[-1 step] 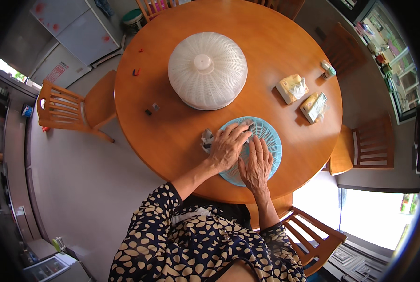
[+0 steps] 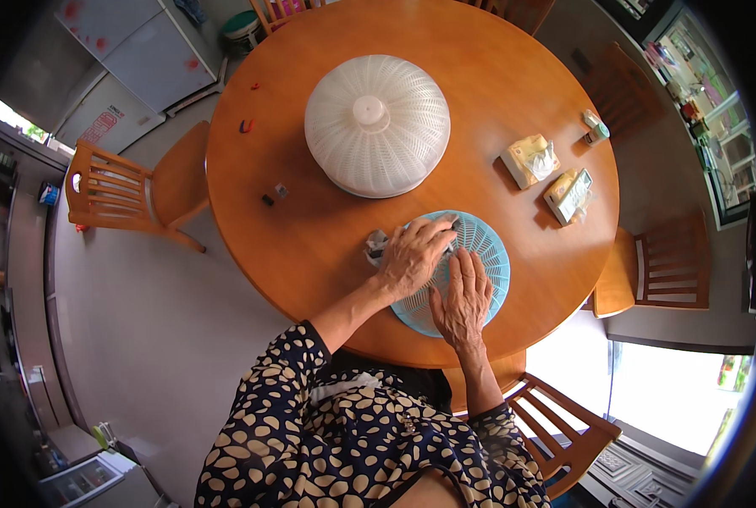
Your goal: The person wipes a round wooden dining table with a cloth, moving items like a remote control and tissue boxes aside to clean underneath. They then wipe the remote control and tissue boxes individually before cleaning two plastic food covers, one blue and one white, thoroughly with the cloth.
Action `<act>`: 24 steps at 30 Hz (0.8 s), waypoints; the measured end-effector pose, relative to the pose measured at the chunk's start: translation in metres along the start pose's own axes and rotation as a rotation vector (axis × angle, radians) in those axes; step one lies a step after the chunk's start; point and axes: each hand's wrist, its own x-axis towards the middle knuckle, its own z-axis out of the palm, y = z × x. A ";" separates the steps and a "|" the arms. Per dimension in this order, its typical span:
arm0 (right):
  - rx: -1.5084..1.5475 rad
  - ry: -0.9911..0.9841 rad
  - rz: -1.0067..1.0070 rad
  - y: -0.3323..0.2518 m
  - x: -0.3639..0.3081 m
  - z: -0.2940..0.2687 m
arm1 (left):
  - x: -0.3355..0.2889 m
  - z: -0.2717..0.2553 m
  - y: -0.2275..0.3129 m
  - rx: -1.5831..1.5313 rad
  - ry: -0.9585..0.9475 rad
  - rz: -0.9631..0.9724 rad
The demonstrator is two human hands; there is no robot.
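Red lettering (image 2: 101,127) | white panel (image 2: 134,127) | upper left | wording unclear

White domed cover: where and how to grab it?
Probably by the round knob at its top, coming from above with fingers wrapped around it: it stands out at the crown, while the dome slopes away broadly on all sides.

A white cover (image 2: 378,152) stands on the table (image 2: 513,93).
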 end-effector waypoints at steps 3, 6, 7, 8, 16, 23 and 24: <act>0.022 -0.002 0.005 -0.003 0.002 0.001 | 0.021 0.010 -0.025 -0.187 0.048 -0.119; 0.029 -0.025 0.021 -0.004 0.002 0.000 | 0.030 0.028 -0.055 -0.380 0.049 -0.287; 0.027 -0.029 0.023 -0.004 0.002 0.000 | 0.030 0.030 -0.062 -0.471 0.010 -0.395; 0.026 -0.033 0.023 -0.004 0.001 0.000 | 0.027 0.032 -0.067 -0.562 -0.027 -0.503; 0.016 -0.017 0.012 -0.005 0.003 0.002 | -0.031 0.009 -0.013 -0.412 0.317 -0.288; 0.035 0.003 -0.027 -0.004 0.003 0.001 | -0.034 -0.005 0.005 -0.228 0.071 -0.023; 0.038 0.002 -0.022 -0.005 0.003 0.000 | -0.017 -0.003 -0.003 -0.225 0.052 -0.005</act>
